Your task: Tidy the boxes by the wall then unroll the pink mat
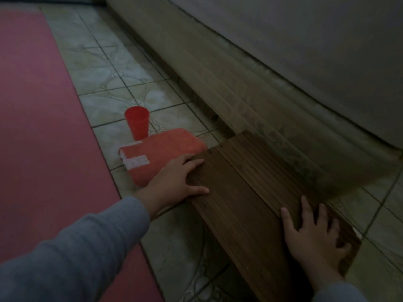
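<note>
The pink mat (43,127) lies flat on the tiled floor (122,68) at left, running near to far. Right of it — a slatted wooden panel (246,192) beside the bed skirt (250,88). My left hand (174,182) and right hand (314,236) press flat on it, fingers spread. An orange folded towel (163,151) touches its far-left edge; a red cup (137,123) stands just beyond.

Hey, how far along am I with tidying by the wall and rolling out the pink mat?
Done, it seems: the pink mat already lies flat along the tiled floor. In hand: your left hand and right hand press flat on a brown slatted wooden piece beside the wall. Left: the orange folded towel and red cup sit loose nearby. No boxes are clearly visible.
</note>
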{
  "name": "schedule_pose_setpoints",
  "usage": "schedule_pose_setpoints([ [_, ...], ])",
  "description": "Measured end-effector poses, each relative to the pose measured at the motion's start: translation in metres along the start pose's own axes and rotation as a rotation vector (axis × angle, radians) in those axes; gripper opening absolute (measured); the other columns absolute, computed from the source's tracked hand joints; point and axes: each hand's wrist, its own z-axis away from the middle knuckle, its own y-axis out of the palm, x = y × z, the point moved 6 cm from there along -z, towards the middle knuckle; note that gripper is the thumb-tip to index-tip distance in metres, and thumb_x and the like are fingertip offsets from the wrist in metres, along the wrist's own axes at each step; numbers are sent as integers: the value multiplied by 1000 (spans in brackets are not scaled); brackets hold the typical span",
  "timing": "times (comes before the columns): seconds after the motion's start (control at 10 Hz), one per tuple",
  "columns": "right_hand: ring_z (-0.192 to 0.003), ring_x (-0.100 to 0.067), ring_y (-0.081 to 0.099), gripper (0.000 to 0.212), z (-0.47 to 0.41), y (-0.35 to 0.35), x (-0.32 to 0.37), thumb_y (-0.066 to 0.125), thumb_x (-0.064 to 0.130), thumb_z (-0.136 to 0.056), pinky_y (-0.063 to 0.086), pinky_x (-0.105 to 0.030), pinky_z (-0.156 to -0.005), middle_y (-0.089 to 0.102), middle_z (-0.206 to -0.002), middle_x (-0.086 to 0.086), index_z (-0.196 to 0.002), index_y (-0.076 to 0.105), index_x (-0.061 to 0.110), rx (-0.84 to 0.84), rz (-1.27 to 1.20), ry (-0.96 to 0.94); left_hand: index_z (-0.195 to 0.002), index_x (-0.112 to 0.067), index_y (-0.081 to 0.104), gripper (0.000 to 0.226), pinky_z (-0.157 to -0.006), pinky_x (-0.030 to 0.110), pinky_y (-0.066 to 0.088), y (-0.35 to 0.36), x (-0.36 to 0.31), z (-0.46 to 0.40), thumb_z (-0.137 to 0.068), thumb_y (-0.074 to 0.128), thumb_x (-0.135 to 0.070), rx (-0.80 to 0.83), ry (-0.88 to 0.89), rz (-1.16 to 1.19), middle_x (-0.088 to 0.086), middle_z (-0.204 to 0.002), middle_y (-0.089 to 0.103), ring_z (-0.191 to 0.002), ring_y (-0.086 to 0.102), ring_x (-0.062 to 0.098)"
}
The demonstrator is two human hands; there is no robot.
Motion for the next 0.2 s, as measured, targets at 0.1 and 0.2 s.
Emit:
schedule_pose_setpoints([
  [0.1, -145, -30, 0, 80, -1, 2, -1, 16, 83, -74, 9, -63, -111, -1, -161, 5, -146, 5, 48, 39, 10, -8, -143, -33, 31, 75, -111, 35, 25, -14, 2, 19, -79, 56, -61, -82, -18, -49, -2, -151, 28, -136, 27, 19],
  [0.2, -143, -36, 13, 87, -15, -26, 6, 33, 82, -75, 14, -62, -111, 12, -160, -5, -149, 16, 38, 158, -87, -29, -130, -16, 50, 51, -99, 26, 31, -39, 16, 69, -85, 63, -37, -387, -87, 43, 8, -130, 50, -119, 44, 23],
])
